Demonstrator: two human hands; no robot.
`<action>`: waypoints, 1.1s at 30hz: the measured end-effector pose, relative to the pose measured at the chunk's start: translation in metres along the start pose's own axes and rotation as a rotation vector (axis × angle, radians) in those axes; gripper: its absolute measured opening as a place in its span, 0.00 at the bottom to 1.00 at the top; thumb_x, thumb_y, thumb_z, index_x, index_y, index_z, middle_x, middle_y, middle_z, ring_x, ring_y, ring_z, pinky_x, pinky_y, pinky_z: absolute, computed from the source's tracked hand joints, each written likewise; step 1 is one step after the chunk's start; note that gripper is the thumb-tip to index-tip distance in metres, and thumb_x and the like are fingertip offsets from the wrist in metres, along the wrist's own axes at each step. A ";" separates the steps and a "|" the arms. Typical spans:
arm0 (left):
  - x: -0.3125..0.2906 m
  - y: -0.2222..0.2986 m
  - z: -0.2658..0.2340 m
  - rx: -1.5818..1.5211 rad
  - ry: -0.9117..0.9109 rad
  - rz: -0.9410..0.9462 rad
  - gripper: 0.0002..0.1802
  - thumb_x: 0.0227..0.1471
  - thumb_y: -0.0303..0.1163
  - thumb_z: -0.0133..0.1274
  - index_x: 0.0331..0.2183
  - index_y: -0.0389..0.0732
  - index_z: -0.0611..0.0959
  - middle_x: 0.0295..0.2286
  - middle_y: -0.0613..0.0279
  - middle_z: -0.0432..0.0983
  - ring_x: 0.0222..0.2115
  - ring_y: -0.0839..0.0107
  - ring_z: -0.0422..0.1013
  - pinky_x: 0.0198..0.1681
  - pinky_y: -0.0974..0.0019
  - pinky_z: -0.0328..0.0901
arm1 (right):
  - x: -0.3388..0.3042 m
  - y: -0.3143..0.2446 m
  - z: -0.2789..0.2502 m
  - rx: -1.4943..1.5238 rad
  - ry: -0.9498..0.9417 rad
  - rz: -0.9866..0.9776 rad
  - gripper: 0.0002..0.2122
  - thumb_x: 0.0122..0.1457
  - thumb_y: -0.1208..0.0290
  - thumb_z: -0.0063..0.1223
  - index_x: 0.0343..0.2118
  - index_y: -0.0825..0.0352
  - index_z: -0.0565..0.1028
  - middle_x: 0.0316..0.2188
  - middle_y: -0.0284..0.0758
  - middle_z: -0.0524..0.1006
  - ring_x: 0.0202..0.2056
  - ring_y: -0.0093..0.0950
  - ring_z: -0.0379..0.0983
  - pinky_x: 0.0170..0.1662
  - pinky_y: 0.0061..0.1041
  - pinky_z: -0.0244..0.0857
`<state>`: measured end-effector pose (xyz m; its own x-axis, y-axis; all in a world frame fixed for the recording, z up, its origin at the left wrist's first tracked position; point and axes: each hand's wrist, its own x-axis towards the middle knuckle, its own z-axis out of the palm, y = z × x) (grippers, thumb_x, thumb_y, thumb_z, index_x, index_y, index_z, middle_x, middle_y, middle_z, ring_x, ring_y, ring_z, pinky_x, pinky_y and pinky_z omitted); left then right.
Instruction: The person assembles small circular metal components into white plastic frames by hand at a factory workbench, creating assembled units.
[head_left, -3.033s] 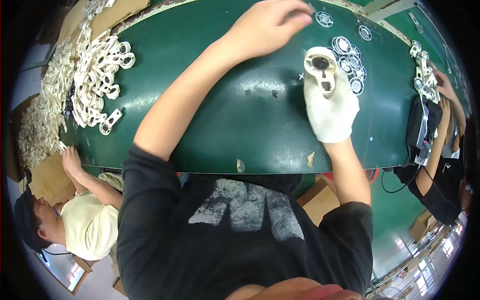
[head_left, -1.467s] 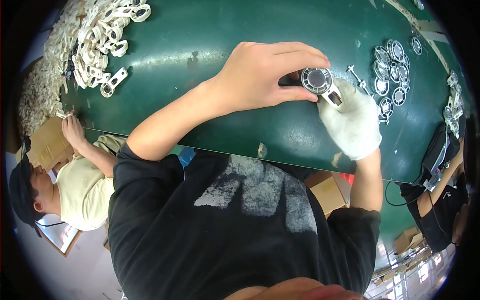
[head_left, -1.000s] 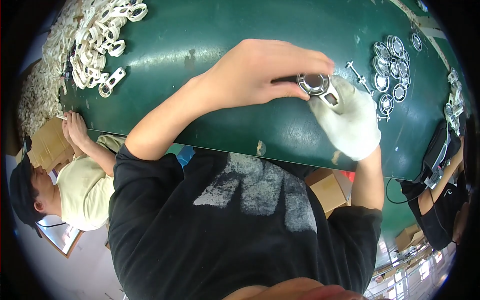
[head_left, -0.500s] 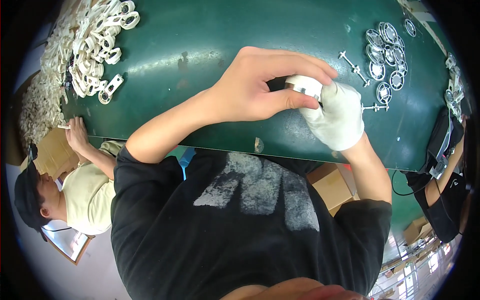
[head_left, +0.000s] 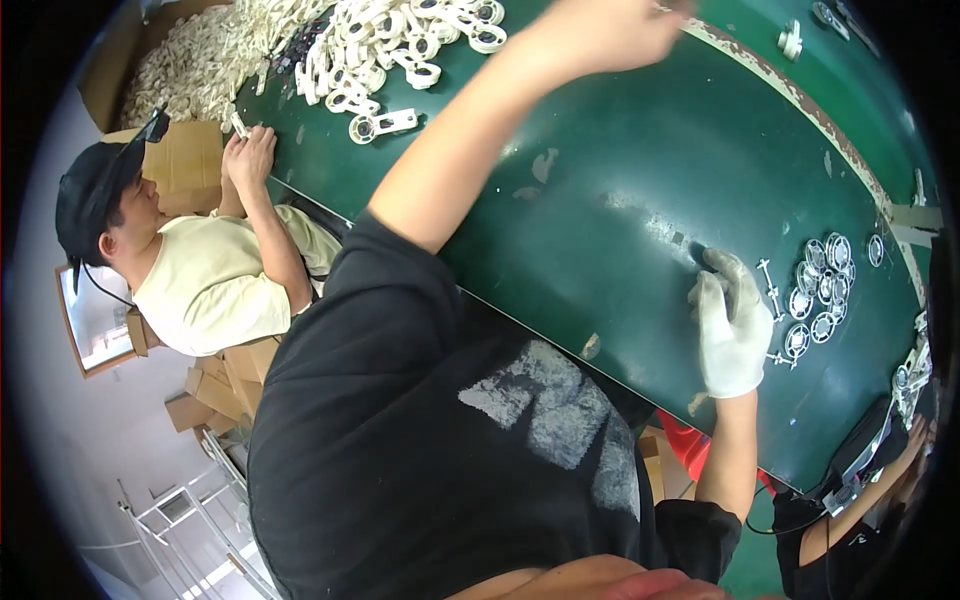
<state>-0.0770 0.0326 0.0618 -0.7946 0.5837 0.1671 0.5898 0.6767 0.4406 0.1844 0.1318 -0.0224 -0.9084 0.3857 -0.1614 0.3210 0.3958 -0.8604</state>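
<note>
My bare left hand [head_left: 625,32] is stretched out to the far edge of the green table [head_left: 560,230]. Motion smears its fingers, so whatever they may hold cannot be made out. Over the right part of the table rests my right hand [head_left: 736,330] in a white glove, its thumb and fingers apart and bent, with nothing seen between them. Just right of the glove lie a thin metal linkage piece [head_left: 770,290] and several round silver-rimmed rings [head_left: 826,285] in a cluster.
White handled parts with round heads [head_left: 380,50] are heaped at the far left, one [head_left: 382,125] lying apart. A co-worker [head_left: 210,240] sits at left; another person's arm [head_left: 870,490] shows at right beside a black bag [head_left: 862,450]. A small white part [head_left: 790,40] lies beyond the table edge.
My hands have parted from the white and silver round piece they held together. The left has swung to the far edge; the right has opened. The view has turned.
</note>
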 end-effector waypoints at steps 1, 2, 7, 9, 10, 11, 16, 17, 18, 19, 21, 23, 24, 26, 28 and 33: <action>-0.007 -0.050 -0.011 0.102 -0.048 0.313 0.23 0.58 0.33 0.57 0.52 0.31 0.78 0.46 0.43 0.77 0.42 0.51 0.77 0.48 0.57 0.73 | 0.000 0.001 -0.001 -0.033 0.010 -0.067 0.13 0.63 0.71 0.58 0.49 0.67 0.79 0.28 0.39 0.82 0.29 0.28 0.80 0.39 0.26 0.73; -0.024 -0.071 -0.014 0.272 0.081 0.297 0.17 0.56 0.33 0.57 0.46 0.35 0.83 0.45 0.42 0.77 0.43 0.47 0.76 0.50 0.53 0.71 | 0.001 -0.001 0.000 -0.069 0.019 -0.132 0.13 0.63 0.71 0.58 0.49 0.67 0.79 0.29 0.40 0.83 0.29 0.30 0.81 0.39 0.26 0.73; -0.081 -0.174 -0.015 0.563 0.121 -0.051 0.28 0.54 0.52 0.63 0.45 0.38 0.83 0.46 0.46 0.77 0.45 0.47 0.76 0.47 0.52 0.71 | 0.007 -0.013 0.002 -0.242 0.071 -0.358 0.12 0.60 0.65 0.60 0.43 0.65 0.81 0.28 0.36 0.83 0.30 0.34 0.82 0.37 0.29 0.76; -0.094 -0.172 -0.011 0.479 0.190 0.064 0.18 0.54 0.39 0.65 0.41 0.36 0.83 0.38 0.49 0.80 0.38 0.50 0.77 0.41 0.54 0.72 | 0.006 -0.007 0.003 -0.224 0.101 -0.369 0.11 0.59 0.65 0.61 0.42 0.63 0.81 0.29 0.35 0.83 0.29 0.32 0.82 0.35 0.29 0.76; -0.101 -0.172 -0.009 0.369 0.178 0.069 0.13 0.55 0.31 0.63 0.41 0.37 0.83 0.37 0.51 0.79 0.37 0.53 0.77 0.40 0.56 0.71 | 0.007 -0.004 0.004 -0.222 0.119 -0.394 0.11 0.59 0.65 0.62 0.42 0.63 0.80 0.29 0.35 0.83 0.29 0.31 0.82 0.34 0.29 0.76; -0.107 -0.163 -0.006 0.291 0.176 0.116 0.11 0.55 0.27 0.61 0.41 0.37 0.82 0.36 0.52 0.79 0.37 0.54 0.77 0.40 0.57 0.71 | 0.007 -0.002 0.004 -0.222 0.136 -0.422 0.11 0.58 0.66 0.62 0.41 0.62 0.80 0.29 0.35 0.83 0.28 0.31 0.82 0.33 0.28 0.75; -0.126 -0.083 0.005 0.071 -0.024 0.675 0.21 0.41 0.17 0.57 0.40 0.47 0.84 0.36 0.63 0.79 0.36 0.56 0.74 0.44 0.50 0.67 | 0.007 -0.001 0.006 -0.117 0.168 -0.372 0.18 0.56 0.64 0.65 0.49 0.63 0.77 0.32 0.34 0.82 0.28 0.32 0.80 0.36 0.28 0.75; -0.129 -0.067 0.011 0.036 -0.030 0.861 0.20 0.39 0.24 0.59 0.39 0.51 0.84 0.36 0.66 0.79 0.37 0.57 0.74 0.45 0.50 0.68 | 0.008 -0.006 0.006 0.025 0.168 -0.367 0.20 0.57 0.64 0.65 0.51 0.64 0.76 0.33 0.36 0.82 0.29 0.31 0.80 0.38 0.28 0.75; -0.133 -0.053 0.017 -0.061 -0.104 0.972 0.18 0.40 0.29 0.59 0.38 0.55 0.83 0.36 0.69 0.78 0.37 0.59 0.73 0.44 0.53 0.69 | 0.010 -0.011 0.006 0.171 0.159 -0.364 0.22 0.57 0.63 0.65 0.53 0.65 0.75 0.35 0.37 0.82 0.29 0.29 0.79 0.40 0.28 0.74; -0.134 -0.041 0.027 -0.075 -0.065 1.104 0.18 0.41 0.31 0.59 0.38 0.58 0.82 0.36 0.69 0.77 0.36 0.61 0.73 0.43 0.56 0.71 | 0.010 -0.021 -0.010 0.238 -0.144 -0.137 0.24 0.61 0.59 0.59 0.55 0.67 0.74 0.35 0.39 0.80 0.29 0.26 0.79 0.44 0.28 0.73; -0.129 -0.020 0.047 -0.109 -0.112 1.211 0.20 0.41 0.30 0.60 0.39 0.61 0.80 0.41 0.68 0.76 0.36 0.62 0.73 0.45 0.57 0.72 | 0.014 -0.018 -0.024 0.447 -0.525 0.022 0.25 0.65 0.54 0.52 0.57 0.69 0.71 0.34 0.38 0.80 0.27 0.25 0.78 0.42 0.28 0.73; -0.116 -0.014 0.062 -0.159 -0.216 1.217 0.23 0.40 0.26 0.60 0.40 0.61 0.81 0.44 0.66 0.75 0.37 0.63 0.74 0.48 0.57 0.72 | 0.013 -0.012 -0.028 0.597 -0.455 0.025 0.24 0.69 0.54 0.45 0.58 0.70 0.70 0.32 0.37 0.79 0.21 0.24 0.74 0.32 0.24 0.70; -0.108 -0.012 0.067 -0.170 -0.269 1.206 0.25 0.39 0.23 0.61 0.41 0.61 0.81 0.46 0.65 0.74 0.38 0.63 0.74 0.49 0.56 0.73 | 0.013 -0.016 -0.032 0.648 -0.355 0.060 0.23 0.70 0.56 0.44 0.58 0.70 0.70 0.30 0.37 0.78 0.19 0.23 0.73 0.29 0.22 0.69; -0.106 -0.011 0.081 -0.402 -0.183 1.011 0.32 0.40 0.16 0.61 0.46 0.60 0.84 0.56 0.58 0.68 0.42 0.60 0.76 0.53 0.53 0.71 | 0.016 -0.019 -0.036 0.632 -0.167 0.091 0.20 0.70 0.61 0.44 0.58 0.70 0.71 0.26 0.35 0.77 0.19 0.20 0.71 0.26 0.21 0.67; -0.102 -0.018 0.091 -0.582 -0.208 0.818 0.38 0.41 0.16 0.63 0.55 0.55 0.80 0.64 0.49 0.56 0.52 0.54 0.72 0.57 0.52 0.69 | 0.017 -0.021 -0.039 0.682 -0.201 0.093 0.19 0.69 0.63 0.45 0.56 0.70 0.73 0.27 0.35 0.77 0.20 0.20 0.72 0.26 0.21 0.66; -0.048 0.002 0.059 -0.227 -0.559 0.795 0.44 0.40 0.16 0.60 0.62 0.43 0.70 0.63 0.49 0.62 0.61 0.48 0.61 0.65 0.51 0.59 | 0.019 -0.006 -0.027 0.303 0.015 0.028 0.15 0.65 0.59 0.54 0.45 0.65 0.78 0.30 0.36 0.79 0.28 0.27 0.78 0.36 0.27 0.71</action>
<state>-0.0291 0.0330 0.0026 0.0361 0.9967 0.0732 0.8327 -0.0705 0.5491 0.1720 0.1589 -0.0072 -0.8955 0.4061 -0.1821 0.2495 0.1193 -0.9610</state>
